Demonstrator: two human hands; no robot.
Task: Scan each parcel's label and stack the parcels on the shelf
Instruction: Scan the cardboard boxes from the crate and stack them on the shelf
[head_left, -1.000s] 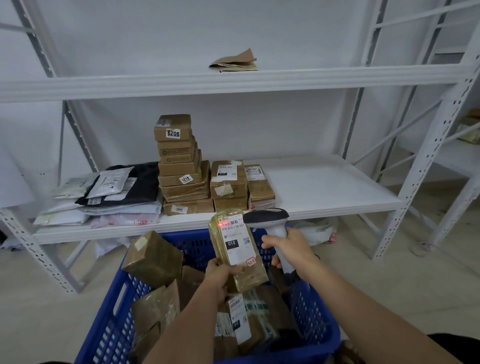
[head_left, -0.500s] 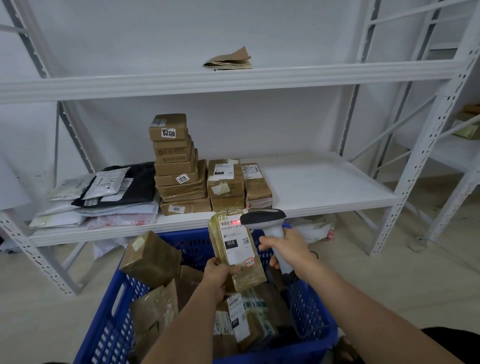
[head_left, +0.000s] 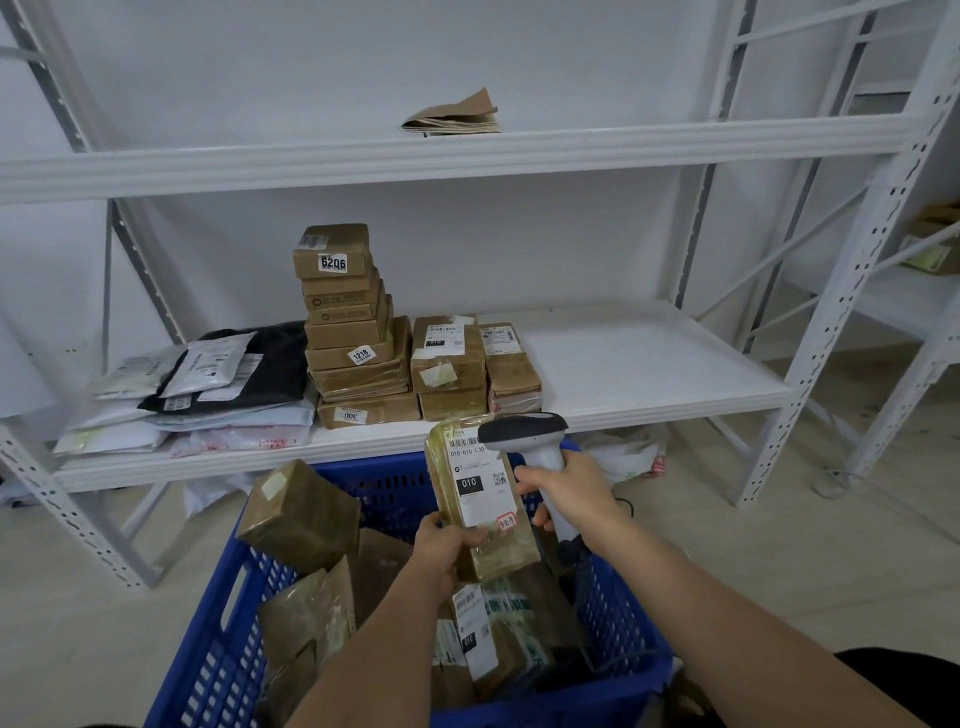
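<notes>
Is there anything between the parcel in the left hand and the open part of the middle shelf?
Nothing visible blocks it. The brown taped parcel is held above the blue plastic crate; the white metal shelf is bare right of the stacked cardboard boxes.

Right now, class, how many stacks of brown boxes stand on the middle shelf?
3: tall stack at left, shorter stack beside it, narrow stack at right; more may hide behind.
</notes>
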